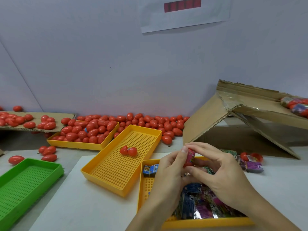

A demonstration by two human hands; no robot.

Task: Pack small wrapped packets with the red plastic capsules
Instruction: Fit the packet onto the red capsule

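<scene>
Head view, red capsule (189, 157) with packet pinched between left hand (168, 170), right hand (221, 174)

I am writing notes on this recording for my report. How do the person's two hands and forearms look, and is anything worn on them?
Both hands are bare: the left hand and the right hand show no gloves, and no rings are visible on the fingers. The visible parts of the forearms show no sleeves, watch or bracelet. The nails look short and unpainted.

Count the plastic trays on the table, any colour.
4. A green tray at near left, a yellow tray full of red capsules at the back, a yellow tray in the middle, and a yellow tray of packets under the hands.
</scene>
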